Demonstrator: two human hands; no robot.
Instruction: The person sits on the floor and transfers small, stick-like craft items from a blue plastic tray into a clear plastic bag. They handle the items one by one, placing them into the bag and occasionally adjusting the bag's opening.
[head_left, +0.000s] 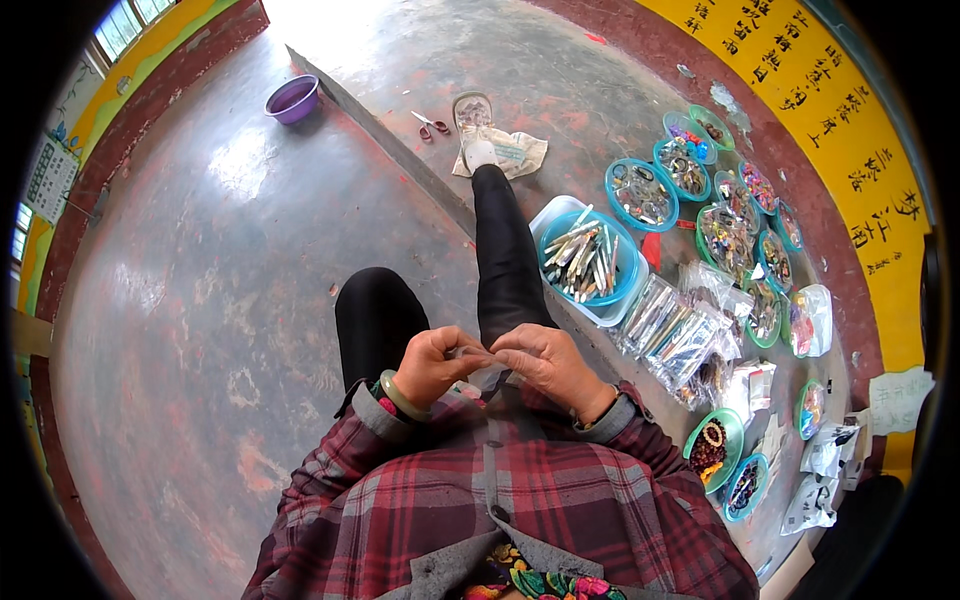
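Observation:
Over my lap, my left hand (438, 368) and my right hand (545, 366) meet fingertip to fingertip. Both are closed in a pinch on a thin, see-through piece (487, 378) that looks like clear plastic, perhaps a small bag. Fingers cover most of it, and its shape is hard to make out. A pale bangle (403, 397) circles my left wrist. To the right of my hands, a blue basin (628, 262) heaped with pens (585, 262) sits inside a white tub (607, 318). Beside it lie clear bags packed with pens (672, 338).
Round blue and green baskets (641, 194) of small mixed items crowd the floor at right. Ahead, red-handled scissors (432, 126) lie by my foot (474, 120), which rests near a cloth (520, 152). A purple basin (292, 100) stands far left, past a raised floor edge (385, 132).

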